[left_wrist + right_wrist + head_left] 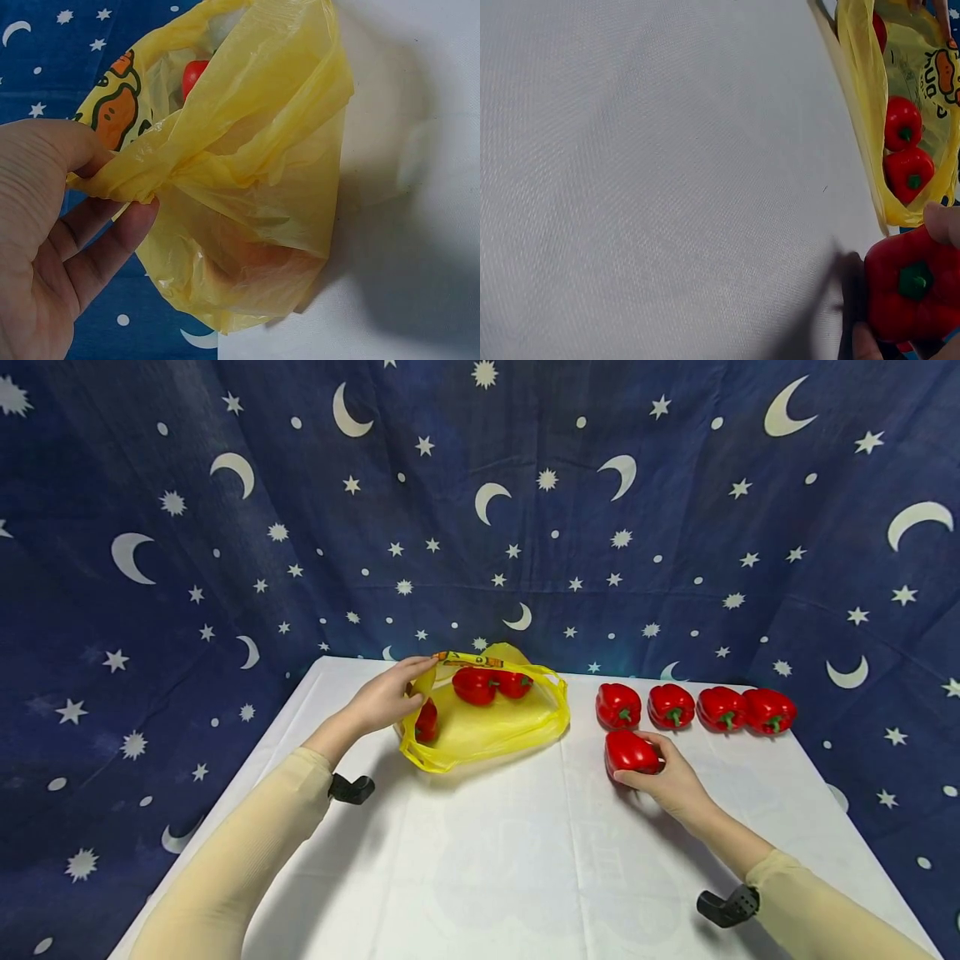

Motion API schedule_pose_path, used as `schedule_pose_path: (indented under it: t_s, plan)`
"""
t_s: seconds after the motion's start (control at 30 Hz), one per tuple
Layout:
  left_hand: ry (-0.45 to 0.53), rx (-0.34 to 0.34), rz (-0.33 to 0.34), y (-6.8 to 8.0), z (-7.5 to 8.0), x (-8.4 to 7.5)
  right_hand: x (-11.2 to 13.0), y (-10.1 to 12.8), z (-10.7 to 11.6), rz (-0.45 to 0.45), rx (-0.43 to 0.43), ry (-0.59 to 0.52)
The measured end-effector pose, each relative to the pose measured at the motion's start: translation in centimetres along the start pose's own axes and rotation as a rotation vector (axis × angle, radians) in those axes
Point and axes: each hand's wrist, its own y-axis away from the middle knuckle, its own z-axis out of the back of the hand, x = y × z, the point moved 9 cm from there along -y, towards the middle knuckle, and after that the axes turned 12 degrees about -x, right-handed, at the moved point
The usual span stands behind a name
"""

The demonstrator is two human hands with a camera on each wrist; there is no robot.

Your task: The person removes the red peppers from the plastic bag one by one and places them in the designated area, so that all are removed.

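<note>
Left hand [386, 697] pinches the rim of the yellow bag [487, 727] at frame centre-left, its mouth open toward the right, where the right hand [671, 781] grips a red pepper [630, 752] on the counter [487, 860], just beside the bag.

A table [487, 860] covered by a plain white cloth [525, 893] is seen from above, widening toward the viewer; faint fold creases are visible in the cloth. Behind and to both sides, the scene is closed off by a dark blue fabric backdrop [480, 510] printed with white crescent moons, stars and dots. The backdrop is hung loosely, so soft folds and wrinkles are shown across it. Even, bright light is cast from the front, and soft grey shadows are thrown onto the white cloth.
</note>
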Motion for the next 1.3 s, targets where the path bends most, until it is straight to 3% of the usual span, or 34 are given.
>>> schedule_pose_path:
  t_s: [0.77, 1.3]
  plan:
    - [0.003, 0.001, 0.007, -0.16, -0.16, 0.43, -0.59, -0.36, -0.23, -0.047, -0.009, -0.001]
    - [0.006, -0.003, 0.000, -0.11, -0.05, 0.34, -0.48, -0.10, 0.12, -0.003, 0.016, 0.016]
